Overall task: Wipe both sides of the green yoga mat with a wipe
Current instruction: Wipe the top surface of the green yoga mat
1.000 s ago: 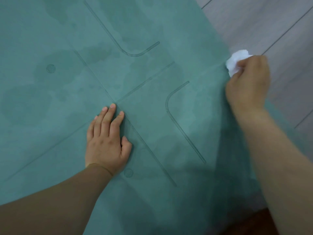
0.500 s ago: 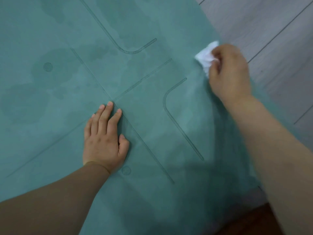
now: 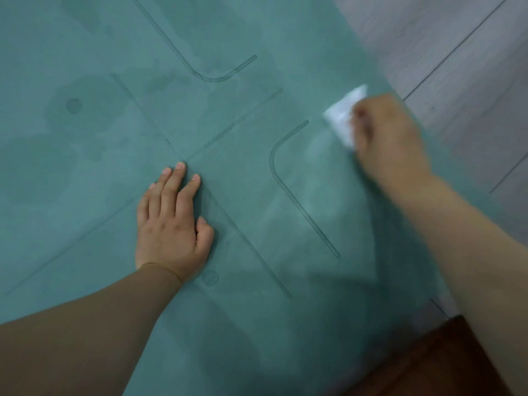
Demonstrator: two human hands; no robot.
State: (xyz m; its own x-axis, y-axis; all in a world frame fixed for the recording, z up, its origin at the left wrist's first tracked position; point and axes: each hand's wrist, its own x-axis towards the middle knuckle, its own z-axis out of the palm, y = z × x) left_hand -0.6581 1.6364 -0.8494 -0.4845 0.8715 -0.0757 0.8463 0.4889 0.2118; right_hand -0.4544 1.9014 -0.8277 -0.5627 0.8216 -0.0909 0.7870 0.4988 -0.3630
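Note:
The green yoga mat [image 3: 120, 172] lies flat and fills most of the view, with printed alignment lines and darker damp patches on its left part. My left hand [image 3: 171, 224] rests flat on the mat near its centre cross, fingers straight and together. My right hand [image 3: 388, 135] grips a crumpled white wipe [image 3: 344, 115] and presses it on the mat close to the mat's right edge. The right hand and wipe are motion-blurred.
Grey wood-look floor [image 3: 463, 70] runs along the mat's right edge. A dark reddish-brown surface [image 3: 423, 364] shows at the bottom right corner, beside my right forearm.
My right hand has swept the wipe from the mat's right edge inward to the left and slightly nearer. My left hand has stayed flat in the same place.

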